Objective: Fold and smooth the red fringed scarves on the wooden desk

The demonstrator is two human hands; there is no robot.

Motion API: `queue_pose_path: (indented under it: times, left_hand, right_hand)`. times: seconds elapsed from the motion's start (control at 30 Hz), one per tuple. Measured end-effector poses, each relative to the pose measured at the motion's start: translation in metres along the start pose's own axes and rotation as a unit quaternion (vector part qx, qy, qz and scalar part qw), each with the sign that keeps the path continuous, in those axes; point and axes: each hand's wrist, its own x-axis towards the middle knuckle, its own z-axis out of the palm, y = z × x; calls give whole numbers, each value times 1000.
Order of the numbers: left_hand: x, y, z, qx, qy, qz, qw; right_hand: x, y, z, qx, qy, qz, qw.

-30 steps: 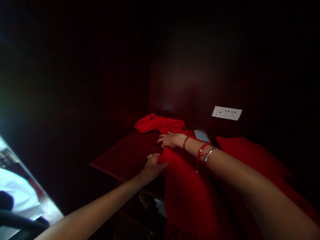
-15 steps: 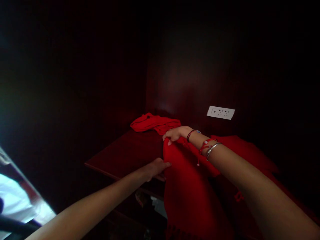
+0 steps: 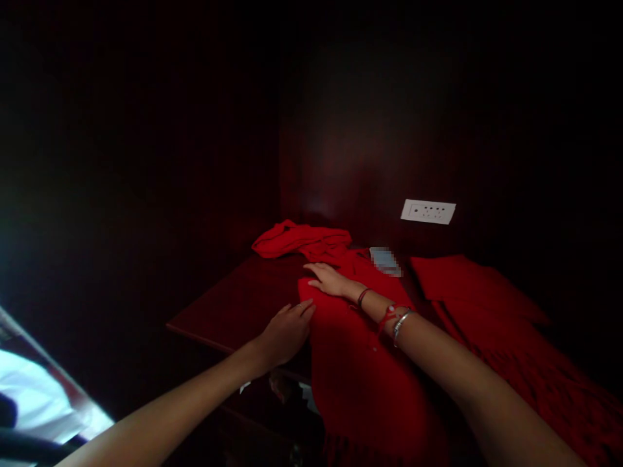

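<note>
the left hand has its fingers half curled at the left edge of a fringed red scarf; whether they pinch it, i cannot tell. beyond both hands' fingers lies a bunched red cloth. the right hand is palm down over the scarf, fingers parted, grasping nothing. right of them are a white socket plate and a second fringed scarf.
</note>
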Motion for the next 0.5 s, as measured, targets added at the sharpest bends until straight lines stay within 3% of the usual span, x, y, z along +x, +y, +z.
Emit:
queue_pose_path:
  times: [0.07,0.13,0.23,0.33,0.4,0.5]
  left_hand:
    - [3,-6,0,-21,-12,27,999]
    - [12,-13,-3,-39,-3,13,999]
    - [29,-23,-3,-71,9,-26,997]
    - [39,-30,6,-114,-80,-43,989]
    - [40,-33,13,-125,-142,-48,981]
    - [37,-36,16,-123,-183,-54,974]
  right_hand:
    - [-19,-3,-4,-25,52,13,998]
    - [-43,-8,-7,-43,78,45,995]
    - [-81,-19,-5,-53,35,113,992]
    - [-104,-26,7,-49,-32,180,982]
    - [-109,-29,14,-49,-35,194,979]
    - [-110,-32,14,-44,-28,189,981]
